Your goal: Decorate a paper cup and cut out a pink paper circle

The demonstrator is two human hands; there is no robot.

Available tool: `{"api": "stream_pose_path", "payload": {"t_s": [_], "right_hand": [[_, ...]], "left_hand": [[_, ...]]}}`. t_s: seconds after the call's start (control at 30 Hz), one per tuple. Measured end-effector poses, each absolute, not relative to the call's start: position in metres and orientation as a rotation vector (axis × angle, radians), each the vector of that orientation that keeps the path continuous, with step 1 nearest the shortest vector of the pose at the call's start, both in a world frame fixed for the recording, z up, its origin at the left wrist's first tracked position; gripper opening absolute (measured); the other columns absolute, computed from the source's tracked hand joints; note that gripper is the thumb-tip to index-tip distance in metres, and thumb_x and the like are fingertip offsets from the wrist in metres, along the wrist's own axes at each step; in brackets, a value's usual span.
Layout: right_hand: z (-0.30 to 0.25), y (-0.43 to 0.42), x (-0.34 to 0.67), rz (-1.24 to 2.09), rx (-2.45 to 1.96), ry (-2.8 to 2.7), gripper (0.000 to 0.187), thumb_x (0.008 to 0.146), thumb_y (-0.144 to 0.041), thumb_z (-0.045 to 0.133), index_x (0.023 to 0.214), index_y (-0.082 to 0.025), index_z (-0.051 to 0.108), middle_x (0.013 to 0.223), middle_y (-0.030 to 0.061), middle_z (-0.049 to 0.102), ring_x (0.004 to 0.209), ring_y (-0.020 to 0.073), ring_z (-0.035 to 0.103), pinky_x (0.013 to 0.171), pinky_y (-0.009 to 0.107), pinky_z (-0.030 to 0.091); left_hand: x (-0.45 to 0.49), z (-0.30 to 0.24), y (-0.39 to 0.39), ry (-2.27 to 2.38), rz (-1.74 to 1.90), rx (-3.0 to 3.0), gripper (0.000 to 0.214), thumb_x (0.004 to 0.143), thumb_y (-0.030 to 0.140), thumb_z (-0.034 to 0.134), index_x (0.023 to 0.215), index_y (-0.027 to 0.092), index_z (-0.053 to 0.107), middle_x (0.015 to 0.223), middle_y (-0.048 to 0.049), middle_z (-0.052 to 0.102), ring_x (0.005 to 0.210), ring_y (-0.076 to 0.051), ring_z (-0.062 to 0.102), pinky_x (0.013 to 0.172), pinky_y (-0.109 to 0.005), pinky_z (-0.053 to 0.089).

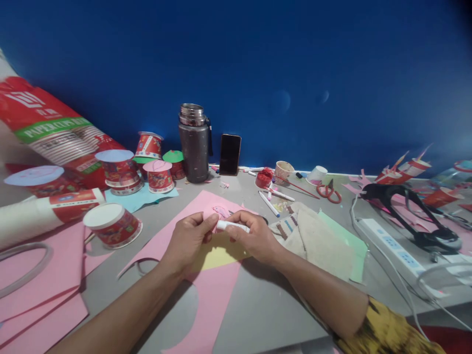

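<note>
Above the middle of the table, my right hand [256, 236] grips a white marker [236, 226] lying nearly level between my hands. My left hand [190, 241] is closed in a pinch at the marker's left end, its thumb against it. Whether a separate cap is between those fingers I cannot tell. Just behind the fingertips shows a small pink paper piece [221, 211] with a drawn outline, partly hidden. Under the hands lie a yellow sheet [217, 255] and a large pink sheet [217, 305] with rounded cut-outs.
Decorated paper cups [114, 231] and a pack of cups [70, 132] stand left. Behind are a dark flask [194, 147] and a phone [230, 155]. Several markers [269, 204], red-handled scissors [329, 191], a cloth [320, 241] and a power strip [398, 250] lie right.
</note>
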State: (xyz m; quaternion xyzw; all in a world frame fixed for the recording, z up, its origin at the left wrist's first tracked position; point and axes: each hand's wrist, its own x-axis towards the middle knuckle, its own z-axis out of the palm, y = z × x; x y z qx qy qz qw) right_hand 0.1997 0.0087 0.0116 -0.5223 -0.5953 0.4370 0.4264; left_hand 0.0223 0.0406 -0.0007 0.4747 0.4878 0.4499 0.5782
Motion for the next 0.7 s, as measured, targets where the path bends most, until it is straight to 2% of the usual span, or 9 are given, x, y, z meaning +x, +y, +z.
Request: {"api": "stream_pose_path", "payload": {"t_s": [0.4,0.6,0.7], "right_hand": [[0.0087,0.0065,0.1987,1.316,-1.267,-1.514,0.034,0.092,-0.053,0.065,0.082,-0.021,0.063,0.066,-0.0018,0.067,0.056,0.0117,0.049,0.054,0.024,0.033],[0.0039,0.0082,0.2003,1.259,-1.247,-1.551,0.037,0.097,-0.055,0.059,0.082,-0.021,0.062,0.066,-0.0015,0.067,0.057,0.0107,0.047,0.055,0.023,0.033],[0.0047,0.0086,0.2000,1.311,-1.240,-1.550,0.044,0.096,-0.061,0.060,0.079,-0.020,0.059,0.064,-0.0019,0.065,0.052,0.0095,0.047,0.051,0.022,0.035]], "left_hand": [[0.0243,-0.0053,0.0395,1.100,0.999,1.018,0.053,0.066,0.066,0.085,0.070,0.020,0.061,0.056,0.0039,0.051,0.050,-0.012,0.046,0.050,-0.025,0.037],[0.0256,-0.0022,0.0386,1.113,1.019,1.027,0.053,0.067,0.066,0.085,0.067,0.020,0.058,0.055,0.0038,0.050,0.050,-0.011,0.044,0.049,-0.024,0.036],[0.0263,-0.0008,0.0379,1.131,1.024,1.055,0.051,0.068,0.065,0.083,0.069,0.019,0.060,0.055,0.0042,0.050,0.050,-0.010,0.042,0.048,-0.023,0.035]]}}
